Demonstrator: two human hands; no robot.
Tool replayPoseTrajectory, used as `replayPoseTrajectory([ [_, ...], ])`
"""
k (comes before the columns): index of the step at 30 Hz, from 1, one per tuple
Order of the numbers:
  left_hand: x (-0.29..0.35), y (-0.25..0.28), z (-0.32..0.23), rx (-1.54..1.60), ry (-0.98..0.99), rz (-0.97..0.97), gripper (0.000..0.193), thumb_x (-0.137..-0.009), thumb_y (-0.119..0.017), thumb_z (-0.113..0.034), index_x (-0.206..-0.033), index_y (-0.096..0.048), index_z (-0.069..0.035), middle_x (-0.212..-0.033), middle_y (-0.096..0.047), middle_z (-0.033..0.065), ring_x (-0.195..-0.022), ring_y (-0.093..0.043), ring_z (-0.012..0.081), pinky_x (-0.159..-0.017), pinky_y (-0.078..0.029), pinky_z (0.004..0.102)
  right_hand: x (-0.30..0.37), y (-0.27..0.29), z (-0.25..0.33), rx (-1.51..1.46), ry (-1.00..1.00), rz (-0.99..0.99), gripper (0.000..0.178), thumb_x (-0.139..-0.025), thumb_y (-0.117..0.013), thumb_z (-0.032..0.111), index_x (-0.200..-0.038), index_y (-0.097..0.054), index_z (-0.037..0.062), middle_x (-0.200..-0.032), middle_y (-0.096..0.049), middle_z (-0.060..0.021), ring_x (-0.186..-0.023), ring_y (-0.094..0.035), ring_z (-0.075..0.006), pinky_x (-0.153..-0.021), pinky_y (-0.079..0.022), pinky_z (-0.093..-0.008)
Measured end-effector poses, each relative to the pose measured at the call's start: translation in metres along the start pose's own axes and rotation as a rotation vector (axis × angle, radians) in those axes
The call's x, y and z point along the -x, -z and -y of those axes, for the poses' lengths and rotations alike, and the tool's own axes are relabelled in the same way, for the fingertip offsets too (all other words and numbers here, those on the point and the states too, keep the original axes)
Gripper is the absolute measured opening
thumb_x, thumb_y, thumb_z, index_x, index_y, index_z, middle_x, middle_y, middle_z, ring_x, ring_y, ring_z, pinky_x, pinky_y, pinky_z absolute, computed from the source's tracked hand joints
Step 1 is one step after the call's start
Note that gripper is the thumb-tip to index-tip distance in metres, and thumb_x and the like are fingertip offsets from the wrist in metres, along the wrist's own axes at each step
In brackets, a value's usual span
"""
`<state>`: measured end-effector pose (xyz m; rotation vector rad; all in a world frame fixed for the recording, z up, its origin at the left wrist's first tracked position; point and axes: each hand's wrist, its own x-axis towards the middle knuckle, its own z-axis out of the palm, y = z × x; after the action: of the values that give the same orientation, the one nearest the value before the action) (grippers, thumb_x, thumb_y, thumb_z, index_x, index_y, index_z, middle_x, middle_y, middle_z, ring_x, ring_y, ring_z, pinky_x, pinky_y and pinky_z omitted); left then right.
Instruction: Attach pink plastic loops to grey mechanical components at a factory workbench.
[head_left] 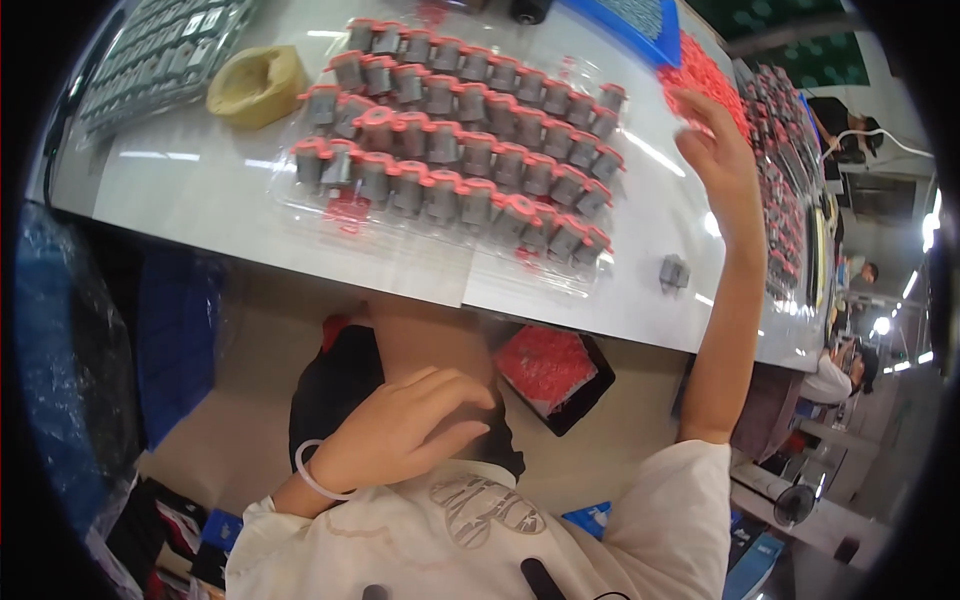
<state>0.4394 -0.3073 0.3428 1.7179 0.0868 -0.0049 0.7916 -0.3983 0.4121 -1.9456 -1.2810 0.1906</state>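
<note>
Red caps (pixel 700 75) lie heaped beyond the clear tray (pixel 460 150); right hand (pixel 715 140) reaches spread-fingered and could scatter them. Left hand (pixel 400 430) rests loosely curled, empty.

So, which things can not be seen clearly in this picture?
- Right hand, head view: its fingertips overlap the pile of red caps, so a pinched cap cannot be confirmed.
- Left hand: the palm faces down on the lap, hiding anything beneath.
- Black tray of red parts: partly hidden by the table edge.
- Keyboard-like grey tray: blurred and cut at the rim.
</note>
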Motion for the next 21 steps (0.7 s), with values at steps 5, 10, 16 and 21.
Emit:
replayPoseTrajectory([
  [5,0.006,-0.003,0.004,-0.04,0.07,-0.022,0.022,-0.083,-0.065,-0.015,-0.101,-0.061,-0.003,-0.095,-0.062,0.0097,-0.088,-0.06,0.026,-0.075,-0.047,0.0332,0.119,0.043,0.009,-0.004,-0.436,0.077,0.031,-0.077,-0.064,0.004,-0.108,-0.06,0.0012,-0.094,-0.054,0.0001,-0.092,-0.053,-0.0118,-0.081,-0.043,-0.0234],
  [10,-0.006,-0.006,0.001,-0.214,0.009,0.091,0.019,-0.085,-0.063,-0.017,-0.099,-0.06,-0.004,-0.093,-0.062,0.0084,-0.088,-0.059,0.0262,-0.076,-0.047,0.0338,0.156,0.008,0.004,0.094,-0.274,-0.055,0.035,-0.071,-0.064,0.0,-0.105,-0.057,0.0013,-0.097,-0.053,-0.0027,-0.091,-0.051,-0.0135,-0.086,-0.041,-0.026],
  [16,0.001,-0.023,-0.003,-0.065,-0.074,0.047,0.015,-0.087,-0.058,-0.014,-0.099,-0.058,-0.005,-0.091,-0.061,0.0084,-0.087,-0.059,0.0267,-0.077,-0.046,0.0359,0.149,-0.009,0.005,-0.029,-0.348,-0.282,0.031,-0.071,-0.065,-0.004,-0.097,-0.05,0.0033,-0.088,-0.054,-0.0033,-0.081,-0.052,-0.0108,-0.076,-0.042,-0.025],
  [21,0.001,-0.031,0.0,-0.068,-0.056,0.058,0.011,-0.087,-0.054,-0.008,-0.097,-0.057,-0.005,-0.09,-0.061,0.0083,-0.087,-0.058,0.0271,-0.076,-0.046,0.0365,0.143,-0.006,0.002,-0.104,-0.361,-0.278,0.031,-0.069,-0.064,-0.005,-0.094,-0.048,0.004,-0.085,-0.05,-0.0012,-0.078,-0.049,-0.0096,-0.073,-0.041,-0.0233],
])
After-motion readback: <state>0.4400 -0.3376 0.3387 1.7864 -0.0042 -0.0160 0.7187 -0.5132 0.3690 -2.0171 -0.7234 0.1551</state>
